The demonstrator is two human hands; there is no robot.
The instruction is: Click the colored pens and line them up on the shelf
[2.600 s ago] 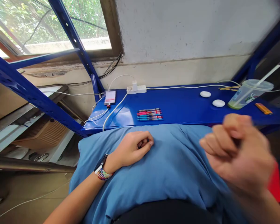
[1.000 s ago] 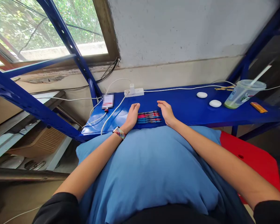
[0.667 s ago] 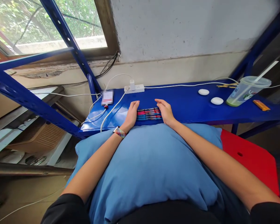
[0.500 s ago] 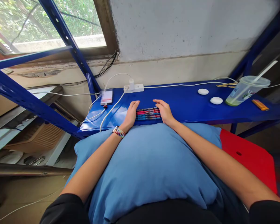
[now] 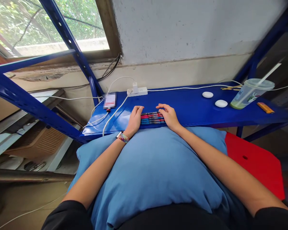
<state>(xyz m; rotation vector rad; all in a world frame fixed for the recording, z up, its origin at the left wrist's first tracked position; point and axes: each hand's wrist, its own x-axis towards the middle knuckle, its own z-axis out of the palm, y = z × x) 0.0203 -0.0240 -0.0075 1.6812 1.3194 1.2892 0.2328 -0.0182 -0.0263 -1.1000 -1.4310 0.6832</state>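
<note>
Several coloured pens (image 5: 151,118) lie side by side in a row on the blue metal shelf (image 5: 189,110). My left hand (image 5: 133,119) rests at the row's left end with its fingers curled over the pen tips. At the right end, my right hand (image 5: 168,115) lies with its fingers bent onto the pens. Both hands press in on the row from either side. A blue pillow (image 5: 153,172) sits on my lap under both forearms.
A white power strip (image 5: 137,91) with cables and a small white device (image 5: 109,100) sit at the shelf's back left. Two white pebble-like objects (image 5: 214,99), a plastic cup with straw (image 5: 248,93) and an orange lighter (image 5: 265,107) are to the right. A red stool (image 5: 254,164) stands at the right.
Both hands came from my lap to the pens' ends. In the last half second the fingers have curled in closer over the row, which looks slightly narrower.
</note>
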